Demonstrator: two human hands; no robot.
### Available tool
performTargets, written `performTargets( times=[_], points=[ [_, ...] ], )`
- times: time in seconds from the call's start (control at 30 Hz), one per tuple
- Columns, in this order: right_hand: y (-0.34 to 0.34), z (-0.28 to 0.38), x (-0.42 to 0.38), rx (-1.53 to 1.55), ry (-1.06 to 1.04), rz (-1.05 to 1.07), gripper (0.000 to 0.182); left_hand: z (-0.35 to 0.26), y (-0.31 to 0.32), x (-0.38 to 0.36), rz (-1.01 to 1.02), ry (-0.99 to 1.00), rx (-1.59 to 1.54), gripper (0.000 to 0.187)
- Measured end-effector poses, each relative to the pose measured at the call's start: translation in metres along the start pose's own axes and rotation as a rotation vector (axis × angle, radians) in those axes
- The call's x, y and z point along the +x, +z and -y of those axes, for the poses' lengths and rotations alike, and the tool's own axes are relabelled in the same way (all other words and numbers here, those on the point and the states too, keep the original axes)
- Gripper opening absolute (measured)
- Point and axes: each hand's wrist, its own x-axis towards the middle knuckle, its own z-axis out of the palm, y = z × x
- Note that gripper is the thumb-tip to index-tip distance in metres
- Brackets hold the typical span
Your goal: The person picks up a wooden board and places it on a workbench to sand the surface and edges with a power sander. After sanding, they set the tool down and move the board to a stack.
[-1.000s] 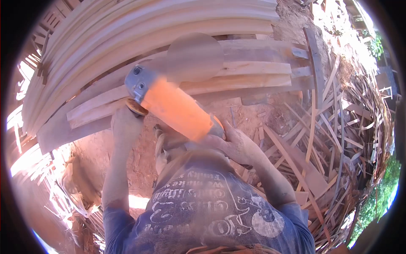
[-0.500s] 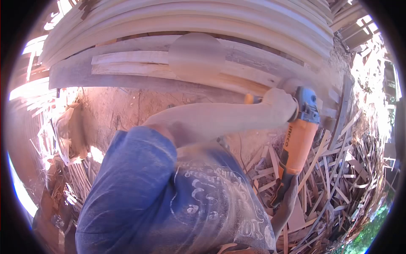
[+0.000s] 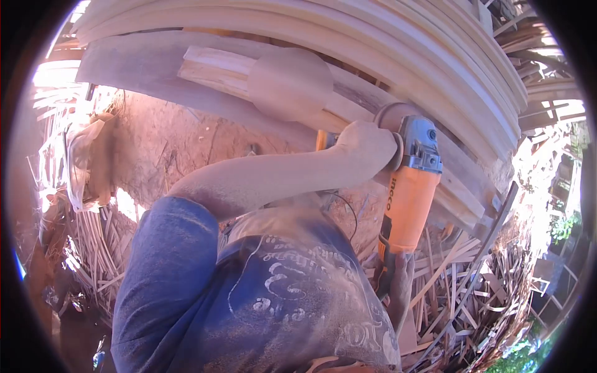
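One grinder (image 3: pixel 413 202) | left hand (image 3: pixel 367 146) around handle (image 3: pixel 321 140) | ground (image 3: pixel 161 130) borders plank (image 3: pixel 134 65) edge

At 12 o'clock, a round blurred patch (image 3: pixel 291 84) hides part of the wooden strips (image 3: pixel 214 62), and at 4 o'clock the orange grinder (image 3: pixel 413 205) mostly hides the right hand (image 3: pixel 402 273).

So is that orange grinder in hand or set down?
In hand: the left hand is wrapped around the side handle of the grinder.

On my feed, bare reddish ground (image 3: pixel 168 133) spreads left of centre; harsh sunlight (image 3: pixel 59 73) glares at upper left, and green foliage (image 3: pixel 528 349) shows at lower right.
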Motion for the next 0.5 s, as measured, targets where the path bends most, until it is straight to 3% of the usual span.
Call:
performTargets(
  times=[0.1,0.33,0.5],
  points=[
    [0.068,0.018,0.003,-0.063,0.021,0.136,0.068,0.069,-0.052,-0.060,0.057,-0.137,0.005,0.016],
    [0.223,0.117,-0.012,-0.125,-0.122,0.231,0.057,0.193,-0.111,-0.148,-0.058,-0.280,0.055,0.017],
    [0.302,0.168,0.004,-0.063,-0.014,0.432,0.063,0.260,-0.163,-0.204,-0.099,-0.440,0.119,0.022]
  ],
)
